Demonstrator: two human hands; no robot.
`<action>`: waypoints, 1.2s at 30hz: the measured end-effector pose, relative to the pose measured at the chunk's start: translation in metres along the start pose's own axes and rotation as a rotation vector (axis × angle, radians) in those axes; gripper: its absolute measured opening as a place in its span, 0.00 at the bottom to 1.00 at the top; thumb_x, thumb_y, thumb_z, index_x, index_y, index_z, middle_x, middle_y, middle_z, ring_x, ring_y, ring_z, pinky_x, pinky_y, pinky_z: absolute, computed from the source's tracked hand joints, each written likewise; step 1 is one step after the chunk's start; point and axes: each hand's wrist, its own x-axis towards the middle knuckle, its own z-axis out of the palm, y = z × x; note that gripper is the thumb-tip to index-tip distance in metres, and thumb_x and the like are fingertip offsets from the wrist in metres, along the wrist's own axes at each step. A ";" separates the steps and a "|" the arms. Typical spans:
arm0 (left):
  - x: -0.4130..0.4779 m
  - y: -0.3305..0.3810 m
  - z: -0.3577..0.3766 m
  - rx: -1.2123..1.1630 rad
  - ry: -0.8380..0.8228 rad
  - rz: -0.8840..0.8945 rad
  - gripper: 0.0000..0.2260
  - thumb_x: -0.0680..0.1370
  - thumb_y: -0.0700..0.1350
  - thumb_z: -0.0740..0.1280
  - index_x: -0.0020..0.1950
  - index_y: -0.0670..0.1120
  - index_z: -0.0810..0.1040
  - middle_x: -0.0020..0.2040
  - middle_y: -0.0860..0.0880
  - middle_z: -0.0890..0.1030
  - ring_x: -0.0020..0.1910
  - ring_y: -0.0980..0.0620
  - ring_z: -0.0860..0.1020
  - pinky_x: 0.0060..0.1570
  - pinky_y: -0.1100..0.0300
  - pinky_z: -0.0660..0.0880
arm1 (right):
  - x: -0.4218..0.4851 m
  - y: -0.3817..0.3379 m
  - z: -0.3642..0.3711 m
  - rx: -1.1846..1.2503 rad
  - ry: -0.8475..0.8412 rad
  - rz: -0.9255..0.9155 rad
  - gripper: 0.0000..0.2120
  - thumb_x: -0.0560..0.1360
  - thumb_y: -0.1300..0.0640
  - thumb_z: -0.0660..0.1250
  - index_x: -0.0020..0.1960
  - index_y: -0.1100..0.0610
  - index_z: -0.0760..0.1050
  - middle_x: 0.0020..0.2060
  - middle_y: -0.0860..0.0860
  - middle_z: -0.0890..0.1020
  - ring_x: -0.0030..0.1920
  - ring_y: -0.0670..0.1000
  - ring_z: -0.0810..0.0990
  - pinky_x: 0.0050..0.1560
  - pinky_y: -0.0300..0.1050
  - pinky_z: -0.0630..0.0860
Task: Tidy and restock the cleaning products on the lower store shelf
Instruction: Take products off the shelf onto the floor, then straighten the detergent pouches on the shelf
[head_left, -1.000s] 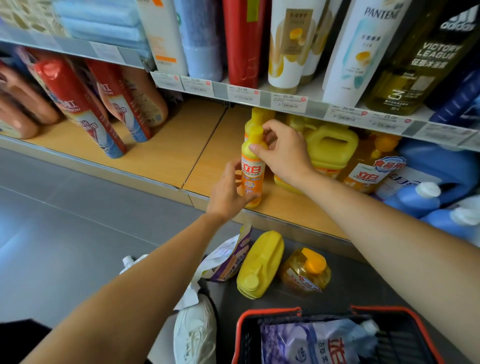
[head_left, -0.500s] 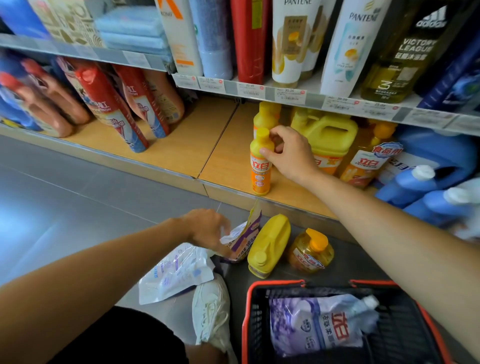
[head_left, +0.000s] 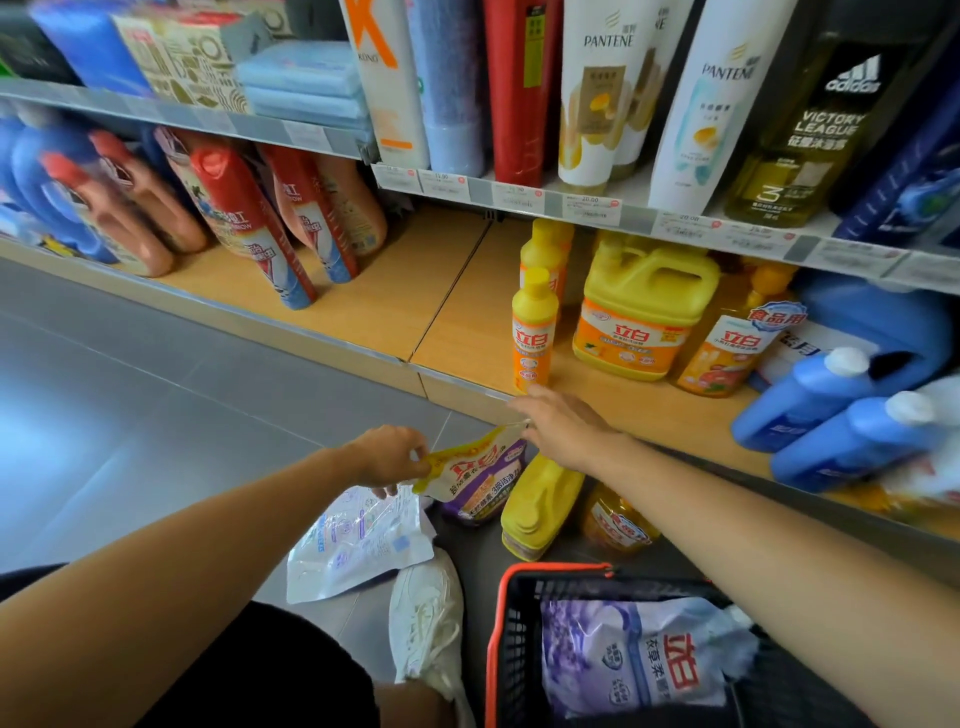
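A slim yellow dish-soap bottle (head_left: 533, 332) stands upright near the front of the lower wooden shelf (head_left: 467, 322), beside a big yellow jug (head_left: 641, 312). My left hand (head_left: 389, 457) pinches the top edge of a purple and yellow refill pouch (head_left: 480, 480) just above the floor. My right hand (head_left: 563, 428) hovers over the shelf's front lip, fingers spread, touching the pouch's upper corner and holding nothing. Under my right forearm a yellow jug (head_left: 537, 506) and an amber bottle (head_left: 615, 527) lie on the floor.
A white refill pouch (head_left: 358, 543) lies on the grey floor by my white shoe (head_left: 428, 618). A red and black basket (head_left: 550, 577) holds a lavender pouch (head_left: 639, 660). Red and blue detergent bottles (head_left: 244, 218) lean on the shelf's left; blue bottles (head_left: 821, 405) lie at right.
My right hand let go of the slim yellow bottle and dropped toward the pouch. My left hand took the purple pouch by its top and raised it.
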 end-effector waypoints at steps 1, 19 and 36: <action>0.000 -0.003 0.000 0.010 -0.017 0.004 0.13 0.80 0.53 0.69 0.59 0.46 0.79 0.52 0.44 0.84 0.36 0.53 0.83 0.35 0.65 0.80 | 0.002 -0.001 0.000 -0.023 -0.002 -0.003 0.10 0.80 0.56 0.66 0.60 0.57 0.79 0.56 0.55 0.75 0.57 0.60 0.76 0.50 0.51 0.75; -0.050 -0.031 -0.119 0.061 0.518 0.225 0.11 0.78 0.50 0.73 0.57 0.48 0.84 0.50 0.51 0.83 0.46 0.54 0.79 0.46 0.61 0.77 | 0.000 -0.067 -0.081 0.217 0.344 -0.097 0.12 0.80 0.56 0.66 0.42 0.60 0.82 0.38 0.52 0.73 0.40 0.52 0.73 0.40 0.47 0.67; 0.021 0.006 -0.093 -0.923 0.722 0.048 0.33 0.74 0.49 0.77 0.76 0.50 0.67 0.66 0.50 0.77 0.59 0.51 0.80 0.59 0.45 0.81 | 0.103 -0.108 -0.173 0.069 0.525 -0.027 0.13 0.78 0.57 0.68 0.39 0.62 0.83 0.39 0.58 0.85 0.43 0.58 0.81 0.41 0.46 0.71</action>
